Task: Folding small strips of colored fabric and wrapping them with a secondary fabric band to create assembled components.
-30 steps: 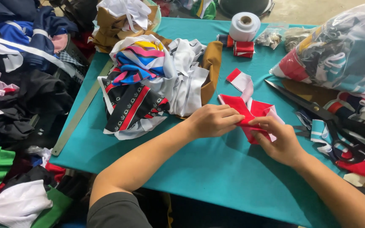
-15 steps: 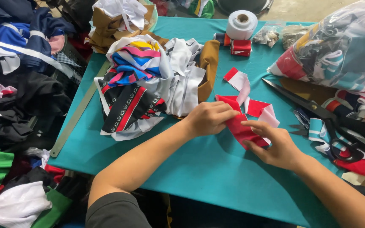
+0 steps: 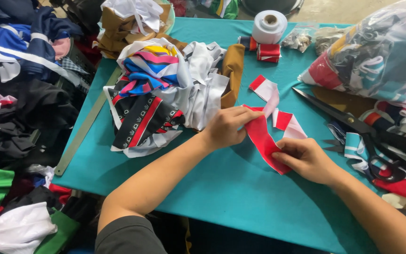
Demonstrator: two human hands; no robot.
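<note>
A red and white fabric strip (image 3: pixel 265 136) lies stretched over the teal table (image 3: pixel 222 188). My left hand (image 3: pixel 226 126) pinches its upper end, and my right hand (image 3: pixel 304 157) pinches its lower red end. The strip's white and red tail (image 3: pixel 269 89) trails away toward the back of the table. Just left of my left hand sits a heap of striped and white fabric pieces (image 3: pixel 160 89), with a mustard-brown piece (image 3: pixel 233 70) at its right side.
Large black scissors (image 3: pixel 353 127) lie right of my right hand. A clear bag of fabric scraps (image 3: pixel 381 56) fills the right rear. A white tape roll (image 3: pixel 269 26) and red rolled strips (image 3: pixel 268 51) stand at the back. A metal ruler (image 3: pixel 83 131) lines the left edge, beside piled clothes (image 3: pixel 19 103).
My hands have drawn apart, pulling the red strip out longer and flatter between them. The left hand shifted slightly up, the right slightly down.
</note>
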